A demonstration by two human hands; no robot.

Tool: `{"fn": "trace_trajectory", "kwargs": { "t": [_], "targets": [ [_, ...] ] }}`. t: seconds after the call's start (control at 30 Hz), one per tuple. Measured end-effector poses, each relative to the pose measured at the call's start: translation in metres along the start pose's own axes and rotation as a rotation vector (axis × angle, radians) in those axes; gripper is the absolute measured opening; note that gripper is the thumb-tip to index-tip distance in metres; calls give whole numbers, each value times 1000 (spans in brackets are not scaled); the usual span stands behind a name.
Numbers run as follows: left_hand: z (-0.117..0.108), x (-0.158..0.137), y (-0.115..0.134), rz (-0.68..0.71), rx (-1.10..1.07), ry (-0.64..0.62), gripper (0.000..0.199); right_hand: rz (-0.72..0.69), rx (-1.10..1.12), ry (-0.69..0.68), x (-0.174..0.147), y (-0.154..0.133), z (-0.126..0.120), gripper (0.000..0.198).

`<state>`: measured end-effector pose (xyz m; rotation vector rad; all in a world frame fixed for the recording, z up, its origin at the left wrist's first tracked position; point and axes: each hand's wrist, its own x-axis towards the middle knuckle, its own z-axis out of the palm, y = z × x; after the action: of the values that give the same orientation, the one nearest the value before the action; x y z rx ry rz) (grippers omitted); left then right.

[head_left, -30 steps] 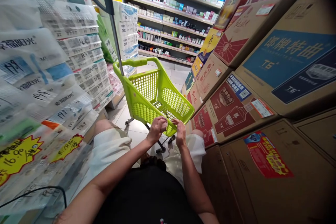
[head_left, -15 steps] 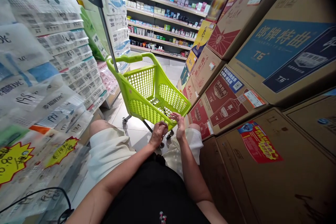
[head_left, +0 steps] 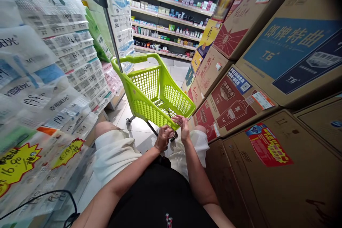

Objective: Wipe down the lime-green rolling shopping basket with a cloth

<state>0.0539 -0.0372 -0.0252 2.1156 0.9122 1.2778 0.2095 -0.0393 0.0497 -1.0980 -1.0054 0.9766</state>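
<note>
My left hand (head_left: 163,138) is in front of my lap with its fingers curled closed. Whether anything small is inside them cannot be made out. Close beside it, my right hand (head_left: 184,127) is raised with its fingers loosely stretched toward the left one, and no object shows in it. Both hands lie in front of the near end of a lime-green shopping cart (head_left: 149,115), overlapping its rim in the view; contact with it cannot be told. The cart's lattice basket has nothing visible in it.
Plastic-wrapped paper packs (head_left: 61,42) are piled along the left, with yellow price stars (head_left: 20,164). Cardboard cartons (head_left: 267,139) are stacked on the right. Shelves of small goods (head_left: 171,17) stand behind the cart. A black cable (head_left: 64,191) hangs lower left.
The view has shifted slightly, so the surroundings sit a little further right. My left hand has come slightly up and closer to the right hand. The cart stands in place.
</note>
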Motion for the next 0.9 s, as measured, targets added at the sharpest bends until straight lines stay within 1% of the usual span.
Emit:
{"fn": "trace_trajectory", "kwargs": {
  "t": [0.1,0.23,0.37,0.47,0.6,0.67,0.73,0.8,0.83,0.9],
  "targets": [
    [-4,8,-2,1,36,82,40,6,-6,-3,-2,0,4,83],
    [-14,12,-13,-31,76,166,42,-10,47,24,-4,-2,12,80],
    [-30,34,-14,-22,170,288,46,-23,95,69,-6,-4,20,74],
    [-30,40,-11,21,199,310,46,-20,108,79,-8,-5,22,74],
    [-23,23,-22,57,160,268,47,-17,117,43,-9,-3,18,73],
    [-27,24,-29,35,157,284,50,-17,102,19,-8,-1,16,73],
    [-35,37,-30,1,160,348,54,-24,87,19,-8,0,16,73],
    [-42,52,-29,-19,152,388,53,-39,74,47,-8,0,19,73],
    [-43,56,-28,-39,145,390,51,-49,62,61,-9,-1,21,73],
    [-43,55,-30,-109,130,358,46,-72,9,82,-11,-3,23,74]
  ]
}}
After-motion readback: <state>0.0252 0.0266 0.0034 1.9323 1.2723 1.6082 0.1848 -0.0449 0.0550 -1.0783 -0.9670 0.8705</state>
